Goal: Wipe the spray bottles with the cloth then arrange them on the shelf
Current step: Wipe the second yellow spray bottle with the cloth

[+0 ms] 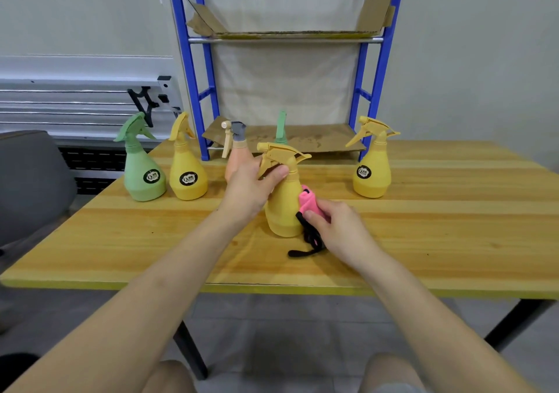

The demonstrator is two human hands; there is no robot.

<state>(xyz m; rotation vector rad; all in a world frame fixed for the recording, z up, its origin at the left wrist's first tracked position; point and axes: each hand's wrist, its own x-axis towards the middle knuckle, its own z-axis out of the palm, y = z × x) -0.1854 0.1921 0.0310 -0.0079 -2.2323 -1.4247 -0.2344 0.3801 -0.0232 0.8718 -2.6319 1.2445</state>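
- Presently, your left hand (248, 191) grips the trigger head and neck of the yellow spray bottle (282, 208), thumb curled under the trigger, steadying it upright on the wooden table (423, 241).
- Your right hand (338, 229) pinches the pink cloth (310, 203) and presses it against the bottle's right flank, low on the body; a black strap or edging hangs from the cloth onto the table.
- The bottle's long axis stands vertical, nozzle pointing to your right. The cloth lies just right of the body, touching it, so the wiping stroke would, in my judgement, run up and down or around that flank.
- The blue shelf (193, 90) stands directly behind the bottle at the table's far edge, its lower tier lined with cardboard. Your left hand already holds the neck and is the one placed to lift the bottle straight back to it.
- A green bottle (281, 129) already sits on that lower tier. Still on the table: a green spray bottle (142, 168), a second yellow bottle (187, 175), a peach bottle (234, 153) partly hidden behind your left hand, and a third yellow bottle (373, 168) well to the right.
- Judgement: wiping is under way on this bottle; most of the arranging remains.
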